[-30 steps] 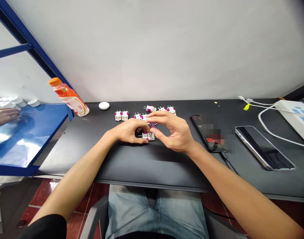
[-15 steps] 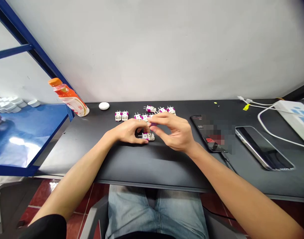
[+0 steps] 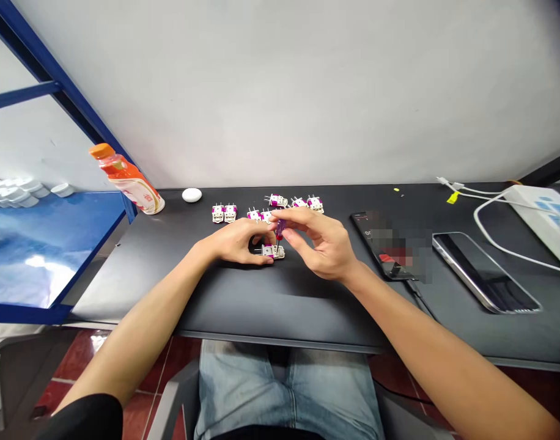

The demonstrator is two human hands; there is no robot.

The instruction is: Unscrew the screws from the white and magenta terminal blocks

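Observation:
Between the thumb and fingers of my left hand [image 3: 241, 242] is a small white and purple plug part [image 3: 272, 251], its metal pins toward the palm, held down at the table top. My right hand [image 3: 323, 241] pinches a small screwdriver [image 3: 280, 230] with a purple-red handle. The screwdriver stands nearly upright, its tip on the plug part. Behind my hands lie several similar plug parts: a pair [image 3: 224, 213] to the left, one [image 3: 276, 200] at the back, and others [image 3: 315, 203] to the right, some partly hidden by my right hand.
On the black table [image 3: 280, 305] are a white oval piece [image 3: 191, 195], an orange-capped bottle [image 3: 128, 180], a dark phone [image 3: 376, 244] with a cable, another phone [image 3: 486, 272], and a white box [image 3: 543, 220] with white cords. A blue table [image 3: 78, 226] holding white pieces stands at left.
The fingers of my right hand have shifted around the screwdriver, and more of its handle now shows. My left hand and the plug part have stayed in place.

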